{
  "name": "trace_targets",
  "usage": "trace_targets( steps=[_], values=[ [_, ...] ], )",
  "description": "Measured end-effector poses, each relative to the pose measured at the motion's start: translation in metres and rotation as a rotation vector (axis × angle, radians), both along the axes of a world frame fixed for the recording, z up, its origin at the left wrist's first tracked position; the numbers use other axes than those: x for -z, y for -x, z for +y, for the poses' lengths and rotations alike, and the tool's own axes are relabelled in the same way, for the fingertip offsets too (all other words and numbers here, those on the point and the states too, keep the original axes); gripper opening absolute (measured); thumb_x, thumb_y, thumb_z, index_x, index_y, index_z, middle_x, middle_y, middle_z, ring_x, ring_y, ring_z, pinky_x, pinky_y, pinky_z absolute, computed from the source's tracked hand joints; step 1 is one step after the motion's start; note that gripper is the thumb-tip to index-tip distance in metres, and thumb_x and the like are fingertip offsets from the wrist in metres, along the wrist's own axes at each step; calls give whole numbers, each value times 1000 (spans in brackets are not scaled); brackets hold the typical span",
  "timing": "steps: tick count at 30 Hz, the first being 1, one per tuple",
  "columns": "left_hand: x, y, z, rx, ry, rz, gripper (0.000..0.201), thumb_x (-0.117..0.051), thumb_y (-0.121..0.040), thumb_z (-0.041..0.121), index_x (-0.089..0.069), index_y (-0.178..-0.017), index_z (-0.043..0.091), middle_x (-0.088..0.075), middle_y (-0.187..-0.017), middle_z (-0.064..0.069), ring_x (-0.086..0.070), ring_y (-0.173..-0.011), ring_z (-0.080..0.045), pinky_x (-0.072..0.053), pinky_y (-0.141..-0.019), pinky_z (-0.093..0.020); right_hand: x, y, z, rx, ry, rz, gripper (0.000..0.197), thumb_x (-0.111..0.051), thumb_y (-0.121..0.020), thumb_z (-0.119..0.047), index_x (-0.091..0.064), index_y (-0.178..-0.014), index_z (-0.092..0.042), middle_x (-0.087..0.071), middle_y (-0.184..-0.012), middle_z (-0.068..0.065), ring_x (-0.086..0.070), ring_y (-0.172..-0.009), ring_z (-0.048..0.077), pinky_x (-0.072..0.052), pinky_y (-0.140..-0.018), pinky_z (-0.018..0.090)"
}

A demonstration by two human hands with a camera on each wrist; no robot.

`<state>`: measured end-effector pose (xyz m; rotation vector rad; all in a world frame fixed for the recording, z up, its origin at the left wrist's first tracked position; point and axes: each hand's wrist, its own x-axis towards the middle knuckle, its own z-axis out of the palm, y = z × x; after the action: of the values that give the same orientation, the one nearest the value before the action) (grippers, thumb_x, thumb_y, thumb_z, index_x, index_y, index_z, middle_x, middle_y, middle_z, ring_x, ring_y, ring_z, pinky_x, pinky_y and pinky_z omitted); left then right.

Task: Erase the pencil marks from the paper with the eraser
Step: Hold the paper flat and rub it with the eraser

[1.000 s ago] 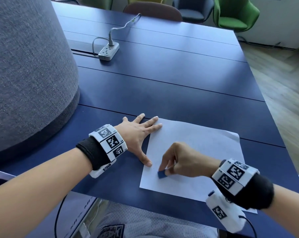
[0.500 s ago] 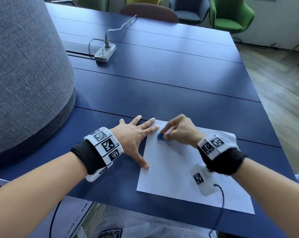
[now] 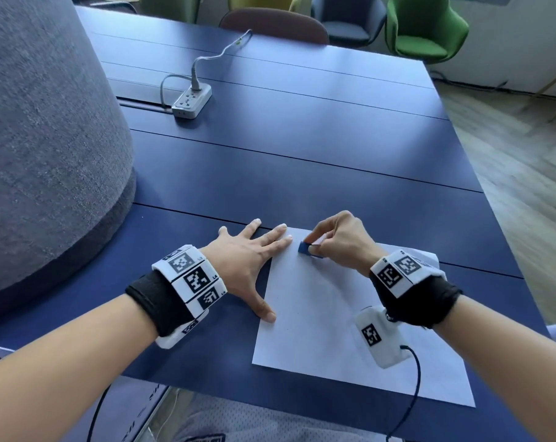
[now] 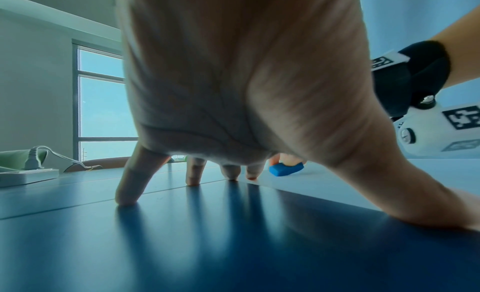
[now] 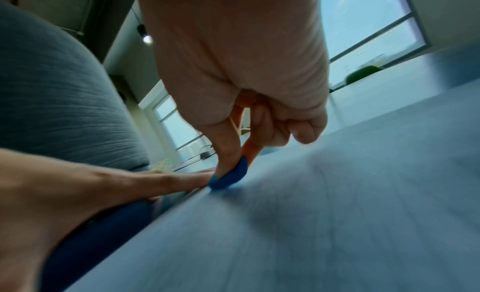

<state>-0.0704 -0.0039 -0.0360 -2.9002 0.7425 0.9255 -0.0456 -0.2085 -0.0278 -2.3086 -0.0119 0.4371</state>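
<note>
The right hand (image 3: pixel 340 242) pinches a small blue eraser (image 3: pixel 309 249) between thumb and curled fingers (image 5: pixel 230 152), with the eraser's lower edge pressed onto the white paper (image 3: pixel 327 320) near the sheet's far left corner. In the right wrist view the eraser (image 5: pixel 230 176) sits tilted under the thumb tip, touching the sheet close to its left edge, and the paper (image 5: pixel 311 224) there is blurred. The left hand (image 3: pixel 246 263) lies flat with its fingers (image 4: pixel 130 183) spread and straight: the little, ring and middle fingertips rest on the dark blue bench (image 3: pixel 302 173), the index fingertip touches the paper's far left corner, and the thumb presses down on the sheet's left edge nearer the person. The left wrist view shows the eraser (image 4: pixel 285 169) just beyond the index fingertip, low against the sheet (image 4: pixel 363 183). No pencil marks can be made out on the paper; only a few tiny specks show near its left side. Both wrists wear black bands with white blocks bearing black-and-white square codes, and a cable runs from the right one. A white power strip (image 3: pixel 192 102) with a plugged-in cord lies well apart on the far side of the bench, a large grey fabric-covered rounded form (image 3: pixel 47 138) stands at the left, and green (image 3: pixel 425 30) and dark chairs stand beyond the far end.
</note>
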Motion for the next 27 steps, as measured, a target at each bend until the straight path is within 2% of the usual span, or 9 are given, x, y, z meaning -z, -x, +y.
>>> trace_targets(
  steps=[3,7,12,16,18,20,24,25,27],
  values=[
    [1,0,0,-1,-2,-2,139,-69,-52,84,20,-150,40,27,-155,24,24,-146,-21,-7,-111,-69,-5,8,4,-160,77,103,18,-71,-70,-5,-78,-79,-19,-65,-65,2,-57,-59,10,-45,-57,17],
    [0,0,-1,-7,3,6,139,-70,-52,83,20,-150,40,26,-155,24,23,-146,-21,-7,-110,-69,-6,-3,1,-12,56,-51,14,-72,-72,-10,-78,-79,-21,-61,-62,-7,-56,-58,8,-42,-57,16],
    [0,0,0,-6,-2,13,139,-69,-52,83,20,-150,40,28,-154,25,24,-146,-21,-6,-111,-70,-7,14,4,-269,144,106,20,-70,-71,-6,-77,-75,-24,-64,-63,-1,-56,-57,9,-46,-54,16],
    [0,0,-1,-11,-2,21,140,-70,-51,83,20,-150,41,28,-154,25,25,-146,-21,-5,-111,-70,-6,11,4,-136,110,-46,15,-72,-73,-10,-77,-75,-23,-66,-66,-1,-60,-62,12,-46,-55,16],
    [0,0,-2,-12,-6,20,140,-70,-52,82,19,-150,40,28,-154,24,25,-146,-21,-6,-111,-70,-6,17,2,-228,122,30,20,-70,-72,-6,-75,-71,-25,-69,-70,5,-58,-61,12,-48,-57,19],
    [0,0,-2,-10,-10,14,139,-71,-52,82,19,-150,40,28,-154,24,24,-146,-22,-6,-111,-70,-10,24,4,-334,165,129,25,-67,-71,-3,-75,-69,-27,-68,-69,4,-57,-61,12,-48,-59,21],
    [0,0,0,-9,-9,14,136,-70,-52,83,18,-149,45,27,-154,25,25,-146,-21,-7,-110,-71,-9,14,4,-137,88,-50,20,-68,-72,-3,-77,-75,-20,-63,-63,-7,-58,-59,8,-48,-60,19],
    [0,0,-1,-10,-11,16,136,-70,-52,83,18,-149,46,27,-155,25,25,-146,-21,-7,-110,-71,-9,16,3,-132,87,-54,20,-67,-72,-3,-77,-75,-20,-63,-62,-7,-58,-58,8,-48,-59,19],
    [0,0,-1,-10,-14,15,136,-70,-52,82,17,-149,45,27,-155,25,24,-146,-21,-7,-110,-72,-11,24,1,-257,119,53,21,-67,-72,-1,-77,-75,-19,-63,-60,-3,-54,-55,9,-44,-55,18]
  ],
)
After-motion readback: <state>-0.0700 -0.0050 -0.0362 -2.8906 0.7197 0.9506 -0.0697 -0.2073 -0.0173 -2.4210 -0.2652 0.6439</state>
